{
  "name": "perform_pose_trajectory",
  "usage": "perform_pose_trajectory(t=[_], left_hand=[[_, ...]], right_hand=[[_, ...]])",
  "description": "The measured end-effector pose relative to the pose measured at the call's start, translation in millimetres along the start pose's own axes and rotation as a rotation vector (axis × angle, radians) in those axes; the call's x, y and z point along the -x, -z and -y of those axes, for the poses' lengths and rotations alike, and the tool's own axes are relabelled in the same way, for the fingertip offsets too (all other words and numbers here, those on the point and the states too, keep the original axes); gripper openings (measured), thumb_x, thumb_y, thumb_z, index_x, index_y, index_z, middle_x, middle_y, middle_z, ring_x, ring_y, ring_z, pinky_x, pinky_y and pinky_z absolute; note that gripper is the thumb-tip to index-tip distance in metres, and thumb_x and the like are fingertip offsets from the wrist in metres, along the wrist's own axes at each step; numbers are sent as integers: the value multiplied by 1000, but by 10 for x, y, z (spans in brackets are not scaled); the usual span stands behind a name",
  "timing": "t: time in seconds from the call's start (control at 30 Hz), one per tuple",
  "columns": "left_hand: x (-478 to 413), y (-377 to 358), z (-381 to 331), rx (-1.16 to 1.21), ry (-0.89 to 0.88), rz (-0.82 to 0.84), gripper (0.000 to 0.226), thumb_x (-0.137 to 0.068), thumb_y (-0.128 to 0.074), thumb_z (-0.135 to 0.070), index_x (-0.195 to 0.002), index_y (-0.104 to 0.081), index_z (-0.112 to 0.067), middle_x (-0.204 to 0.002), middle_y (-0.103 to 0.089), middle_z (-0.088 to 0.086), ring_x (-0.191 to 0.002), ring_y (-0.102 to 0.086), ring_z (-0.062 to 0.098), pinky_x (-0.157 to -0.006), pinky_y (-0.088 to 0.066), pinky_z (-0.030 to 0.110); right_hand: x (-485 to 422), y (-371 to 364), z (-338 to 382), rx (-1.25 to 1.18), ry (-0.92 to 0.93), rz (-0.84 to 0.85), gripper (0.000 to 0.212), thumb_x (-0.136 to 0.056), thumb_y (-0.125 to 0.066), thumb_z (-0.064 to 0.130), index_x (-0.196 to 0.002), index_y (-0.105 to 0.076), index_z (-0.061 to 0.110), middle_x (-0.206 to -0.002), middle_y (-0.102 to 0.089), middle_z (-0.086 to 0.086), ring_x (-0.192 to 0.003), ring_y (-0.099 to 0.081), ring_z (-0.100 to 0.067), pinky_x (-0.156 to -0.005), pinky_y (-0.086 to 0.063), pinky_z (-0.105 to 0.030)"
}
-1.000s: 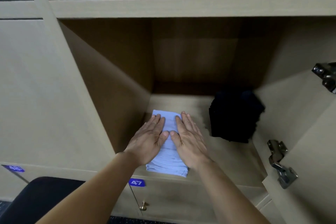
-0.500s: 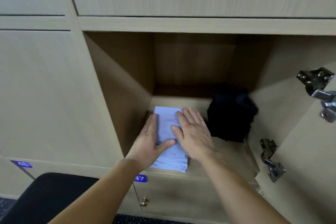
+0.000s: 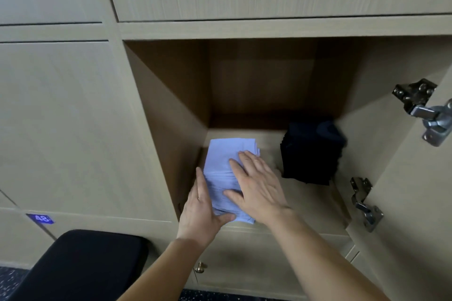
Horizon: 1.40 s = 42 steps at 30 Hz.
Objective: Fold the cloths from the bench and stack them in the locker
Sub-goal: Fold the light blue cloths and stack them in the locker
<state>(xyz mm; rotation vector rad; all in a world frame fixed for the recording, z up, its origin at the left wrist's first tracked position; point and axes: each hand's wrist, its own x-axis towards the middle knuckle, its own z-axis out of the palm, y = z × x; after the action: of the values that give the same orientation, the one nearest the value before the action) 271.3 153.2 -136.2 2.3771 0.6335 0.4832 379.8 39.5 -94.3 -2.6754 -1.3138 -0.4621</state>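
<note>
Squaring the pale blue cloth stack (image 3: 225,154) at the front left of the locker (image 3: 171,105), the right hand (image 3: 256,190) pressed flat on top while the left hand (image 3: 199,210), fingers (image 3: 200,178) straight, braced its side. The placing step seemed nearly complete, and the next move likely called for lifting both hands off without disturbing the stack.

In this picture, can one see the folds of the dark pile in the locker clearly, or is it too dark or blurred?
Head view: the dark cloth stack lies in shadow and looks smeared, so folds barely show; the light blue cloths are better lit and sharper; the locker frame leans, from the wide-angle lens.
</note>
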Motion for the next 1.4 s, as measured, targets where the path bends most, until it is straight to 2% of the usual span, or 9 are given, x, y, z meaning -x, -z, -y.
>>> perform_pose_trajectory(t=[0.13, 0.37, 0.53, 0.67, 0.77, 0.87, 1.03, 1.27, 1.4], left_hand=[[30, -198, 143, 41, 60, 31, 141, -63, -87, -47, -152, 18, -17, -163, -11, -1, -147, -21, 14, -106, -30, 20], [-2, -504, 270, 185, 92, -36, 143, -52, -95, -34, -151, 9, -36, -144, -44, -9, -117, -57, 11, -82, -40, 14], [-106, -608, 223, 215, 130, -16, 131, -62, -89, -36, -154, 3, -25, -138, -50, 12, -116, -56, 27, -98, -46, 40], [-217, -772, 155, 154, 110, -127, 139, -48, -81, -59, -154, -2, -16, -136, -54, 9, -109, -64, 25, -85, -46, 23], [-331, -869, 147, 312, 82, -76, 144, -48, -93, -40, -149, 10, -37, -141, -44, -1, -117, -56, 17, -86, -42, 20], [-481, -945, 172, 376, 74, -64, 136, -59, -92, -21, -149, 8, -42, -140, -43, -4, -113, -55, 14, -77, -42, 10], [-739, -1121, 71, 403, 113, -138, 131, -60, -91, -22, -149, 5, -39, -133, -51, 1, -105, -58, 20, -82, -47, 29], [-1126, -1337, 11, 400, 88, -124, 129, -59, -91, -22, -152, -2, -31, -127, -47, -8, -101, -51, 12, -81, -43, 29], [-1199, -1398, -91, 398, 79, -104, 123, -64, -89, -16, -153, -6, -24, -117, -48, -9, -92, -51, 12, -74, -40, 27]], right_hand=[[22, -95, -2, 44, 41, -97, 81, -59, -79, 62, -123, -65, 14, -127, -62, -14, -120, -58, -31, -103, -43, -44], [6, -227, -80, 75, 77, -188, 88, -50, -84, 56, -124, -62, 14, -127, -61, -12, -121, -56, -31, -106, -39, -42], [-71, -269, -174, 80, 102, -217, 91, -48, -84, 51, -128, -60, 14, -126, -61, -7, -122, -56, -27, -109, -37, -40], [-168, -305, -310, 69, 131, -208, 89, -52, -83, 50, -129, -57, 14, -129, -59, -7, -125, -53, -26, -113, -31, -40], [-263, -324, -460, 61, 144, -199, 89, -51, -85, 51, -129, -58, 14, -129, -60, -7, -125, -53, -26, -113, -29, -41], [-381, -336, -596, 51, 144, -154, 91, -51, -86, 53, -129, -59, 14, -129, -60, -8, -125, -54, -27, -112, -27, -41], [-571, -356, -752, 56, 131, -111, 92, -61, -83, 48, -137, -50, 9, -136, -55, -10, -132, -48, -27, -115, -15, -39], [-756, -384, -1018, 66, 124, -77, 84, -80, -71, 37, -148, -33, 8, -151, -37, -14, -144, -27, -30, -114, 9, -37], [-795, -417, -1149, 87, 108, -82, 85, -68, -79, 40, -140, -47, 7, -140, -52, -14, -134, -44, -31, -115, -4, -42]])
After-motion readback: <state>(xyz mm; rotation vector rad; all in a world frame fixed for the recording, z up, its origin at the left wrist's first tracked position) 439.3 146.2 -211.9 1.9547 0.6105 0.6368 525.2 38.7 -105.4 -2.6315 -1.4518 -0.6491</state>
